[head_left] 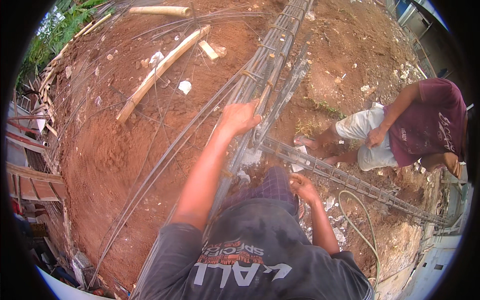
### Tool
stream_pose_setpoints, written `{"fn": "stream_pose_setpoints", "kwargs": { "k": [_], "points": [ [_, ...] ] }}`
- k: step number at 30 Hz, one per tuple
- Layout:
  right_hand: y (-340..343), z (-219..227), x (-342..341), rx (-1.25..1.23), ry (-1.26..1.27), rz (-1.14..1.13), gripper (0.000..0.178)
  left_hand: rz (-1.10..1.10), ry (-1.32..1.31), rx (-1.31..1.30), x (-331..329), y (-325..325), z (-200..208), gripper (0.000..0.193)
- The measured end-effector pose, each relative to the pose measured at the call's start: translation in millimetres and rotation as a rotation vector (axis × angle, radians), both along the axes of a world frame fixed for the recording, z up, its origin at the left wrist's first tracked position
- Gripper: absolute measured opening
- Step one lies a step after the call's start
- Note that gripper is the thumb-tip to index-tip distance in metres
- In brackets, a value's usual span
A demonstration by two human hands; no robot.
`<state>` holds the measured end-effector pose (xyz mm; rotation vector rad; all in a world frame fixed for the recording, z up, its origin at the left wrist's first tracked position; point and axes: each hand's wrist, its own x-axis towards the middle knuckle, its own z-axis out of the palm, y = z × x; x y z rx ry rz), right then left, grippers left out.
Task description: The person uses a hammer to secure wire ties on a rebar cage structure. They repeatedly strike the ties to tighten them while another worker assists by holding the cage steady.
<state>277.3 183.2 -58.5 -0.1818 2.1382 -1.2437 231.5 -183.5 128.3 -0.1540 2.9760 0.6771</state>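
My left hand (240, 118) reaches forward over a long bundle of steel reinforcing bars (282, 40), its fingers closed at a thin rusty steel bar (264, 96) along the bundle's right side. Tied loops wrap the bundle at intervals. Below it on the right, my right hand (303, 188) is held low beside my checked shorts (276, 186), fingers curled. Whatever it may hold is too small to make out. A narrow rebar cage (345, 177) meets the bundle near my left hand and runs off to the lower right.
Another person (425, 122) in a maroon shirt stands at right, beside the cage. Loose thin rods (165, 160) fan out on the left over red soil (110, 165). Farther off lie a wooden plank (162, 72) and a bamboo pole (160, 10). A hose (367, 220) curls at lower right.
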Motion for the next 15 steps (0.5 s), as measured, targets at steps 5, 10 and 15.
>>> {"fn": "stream_pose_setpoints", "kwargs": {
  "k": [5,10,15],
  "points": [
    [-89.0,73.1,-6.0,-0.026,-0.012,0.277,0.045,-0.001,0.027,0.021,0.9,0.8,0.0,0.062],
    [-140.0,90.7,11.1,-0.077,-0.069,0.573,0.047,-0.007,0.112,0.014,3.5,0.8,0.5,0.057],
    [-138.5,66.7,9.5,0.016,-0.218,0.681,0.049,-0.008,0.040,0.041,1.3,-0.2,0.5,0.061]
  ]
}}
